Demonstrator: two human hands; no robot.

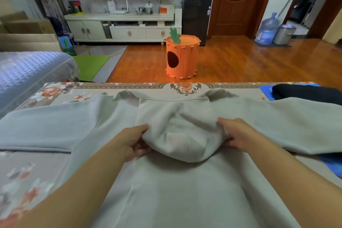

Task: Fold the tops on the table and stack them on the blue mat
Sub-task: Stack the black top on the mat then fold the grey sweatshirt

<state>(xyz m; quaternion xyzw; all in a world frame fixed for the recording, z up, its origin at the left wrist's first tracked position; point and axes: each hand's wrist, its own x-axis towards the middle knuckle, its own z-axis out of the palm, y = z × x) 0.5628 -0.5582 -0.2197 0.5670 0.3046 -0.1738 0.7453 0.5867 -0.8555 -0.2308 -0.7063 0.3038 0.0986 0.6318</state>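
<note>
Two bare hands work on one pale grey hooded sweatshirt (166, 190) spread flat across the desk (27, 172), which is covered by a floral cloth. The garment's body runs toward the near edge; its sleeves extend to the left and right. The hood (177, 135) lies turned down over the upper back, forming a rounded flap at centre. The left hand (134, 142) pinches the hood's left edge, thumb on top and fingers curled beneath the fabric. The right hand (235, 135) likewise has its grip closed on the hood's right edge, fingers tucked under the cloth. At the far right corner of the desk lies the blue mat (266, 90), carrying a folded black top (307, 92); the grey right sleeve overlaps the mat's near portion. Beyond the desk, on the wooden floor, stands an orange carrot-shaped stool (182, 57); a water bottle (267, 29) stands by the far right doorway, and a blue quilted bed (24, 74) lies at left.
</note>
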